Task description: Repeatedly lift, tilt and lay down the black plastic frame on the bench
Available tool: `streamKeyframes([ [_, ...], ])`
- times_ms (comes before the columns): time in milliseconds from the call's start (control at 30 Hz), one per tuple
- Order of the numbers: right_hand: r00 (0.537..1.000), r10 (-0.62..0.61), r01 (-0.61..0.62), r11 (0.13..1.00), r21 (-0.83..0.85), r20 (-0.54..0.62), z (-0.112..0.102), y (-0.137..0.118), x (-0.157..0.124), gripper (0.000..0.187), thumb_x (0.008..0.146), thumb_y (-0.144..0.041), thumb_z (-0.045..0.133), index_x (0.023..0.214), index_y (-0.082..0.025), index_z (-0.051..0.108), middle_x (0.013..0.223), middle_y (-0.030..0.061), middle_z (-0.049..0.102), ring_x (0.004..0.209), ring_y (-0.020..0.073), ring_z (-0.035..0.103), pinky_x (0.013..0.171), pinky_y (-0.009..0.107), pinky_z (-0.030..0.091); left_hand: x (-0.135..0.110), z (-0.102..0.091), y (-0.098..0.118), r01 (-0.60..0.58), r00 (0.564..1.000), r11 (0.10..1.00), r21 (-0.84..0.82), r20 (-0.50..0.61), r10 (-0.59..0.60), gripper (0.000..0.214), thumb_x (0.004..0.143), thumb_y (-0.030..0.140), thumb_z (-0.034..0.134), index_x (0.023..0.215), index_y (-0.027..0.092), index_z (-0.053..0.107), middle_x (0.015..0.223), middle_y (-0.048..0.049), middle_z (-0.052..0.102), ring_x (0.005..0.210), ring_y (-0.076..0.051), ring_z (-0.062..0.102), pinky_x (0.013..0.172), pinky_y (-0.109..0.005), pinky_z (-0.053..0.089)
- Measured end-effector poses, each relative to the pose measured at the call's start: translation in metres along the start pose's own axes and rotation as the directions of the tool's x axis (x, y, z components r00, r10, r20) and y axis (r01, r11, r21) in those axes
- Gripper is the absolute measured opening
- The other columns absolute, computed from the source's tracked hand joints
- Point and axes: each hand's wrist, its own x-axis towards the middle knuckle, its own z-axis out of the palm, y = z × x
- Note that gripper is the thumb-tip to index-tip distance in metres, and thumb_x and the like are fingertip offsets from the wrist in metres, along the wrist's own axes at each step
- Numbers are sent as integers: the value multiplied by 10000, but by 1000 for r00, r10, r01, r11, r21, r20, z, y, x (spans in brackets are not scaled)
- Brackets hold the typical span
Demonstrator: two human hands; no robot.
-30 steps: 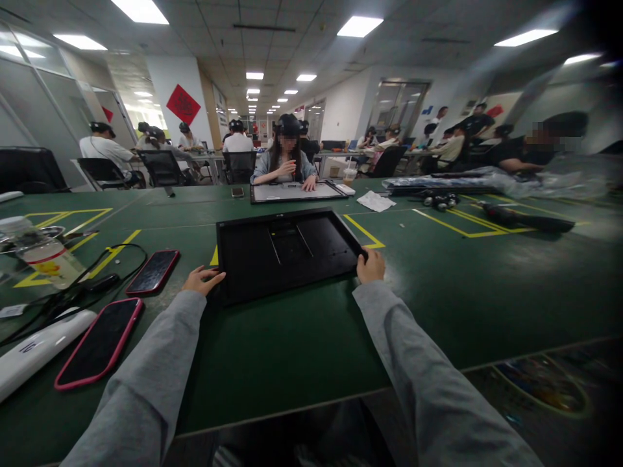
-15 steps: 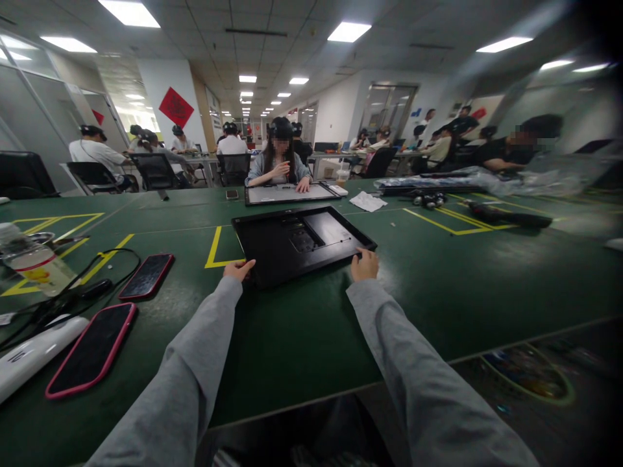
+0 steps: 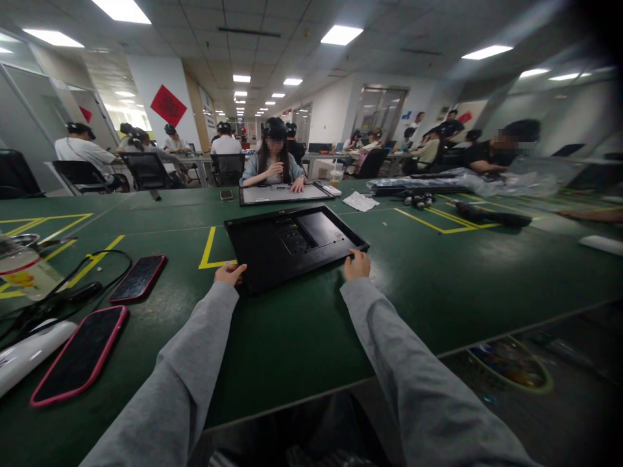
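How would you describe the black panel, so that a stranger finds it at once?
On the green table, follow the grey sleeves to the left hand and right hand. Between them is the rimmed black panel, its inside dark, unlike the grey-faced panel beyond.

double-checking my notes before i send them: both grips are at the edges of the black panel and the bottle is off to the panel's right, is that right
Not quite: the bottle is off to the left of the black panel, as the head view shows. The left grip and right grip are at its edges, as you say.
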Motion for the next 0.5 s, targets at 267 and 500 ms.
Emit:
streamKeyframes([
  [267, 992, -75, 81, 996, -50, 98, 0, -2, -2, 447, 792, -239, 511, 1228, -215, 608, 1248, 138, 541, 1172, 321, 446, 987, 525, 392, 11, -107, 9, -83, 977, 959, 272, -169, 133, 311, 662, 405, 734, 836, 153, 679, 690, -31, 666, 721, -190, 659, 716, -318, 547],
  [500, 972, -97, 74, 991, 115, 212, 6, -2, -2, 483, 771, -201, 505, 1249, -210, 575, 1146, 92, 649, 1090, 267, 573, 995, 480, 450, 10, -138, -24, -201, 916, 852, 484, -216, 338, 414, 716, 500, 650, 970, 177, 697, 956, -77, 727, 964, -219, 669, 913, -323, 500],
])
